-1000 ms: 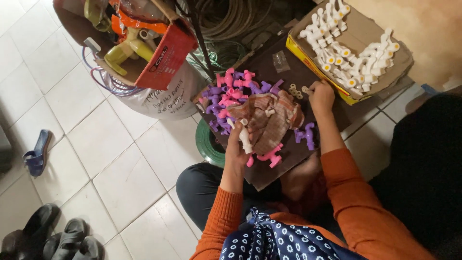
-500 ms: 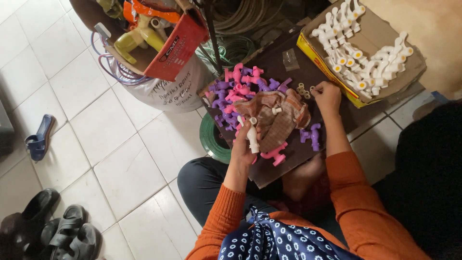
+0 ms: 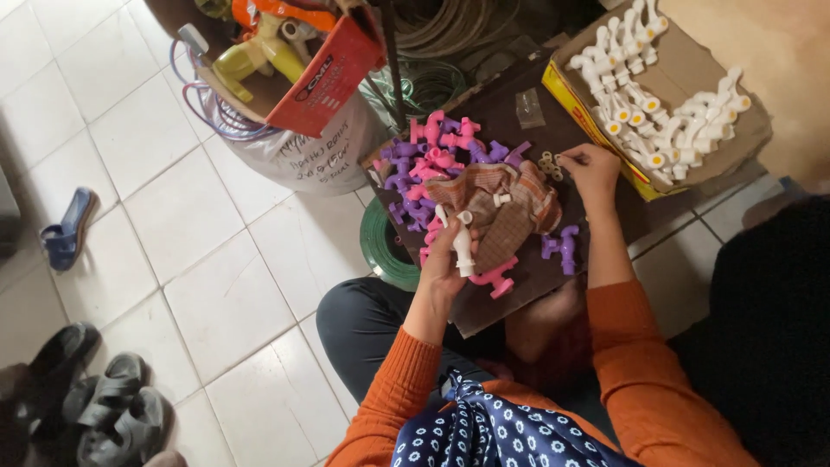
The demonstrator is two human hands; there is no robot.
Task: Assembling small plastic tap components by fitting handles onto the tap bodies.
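Note:
My left hand (image 3: 445,259) holds a white plastic tap (image 3: 463,239) upright over a dark board (image 3: 519,112) on my lap. My right hand (image 3: 590,166) reaches forward and its fingertips pinch at a small cluster of pale rings (image 3: 548,163) on the board. Between the hands lies a brown checked cloth (image 3: 501,207). Behind and left of it is a heap of pink and purple plastic taps (image 3: 428,164). A pink tap (image 3: 494,278) and a purple tap (image 3: 562,246) lie loose near the board's front edge.
A cardboard box (image 3: 735,130) of white taps sits at the far right. A sack (image 3: 303,147) with a box of tools and hoses stands far left of the board. A green hose coil (image 3: 380,246) lies under the board. A blue sandal (image 3: 67,229) and dark sandals (image 3: 95,398) rest on the tiled floor.
The right hand has stayed at the rings near the box. The left hand has raised the white tap slightly. The view has shifted a little.

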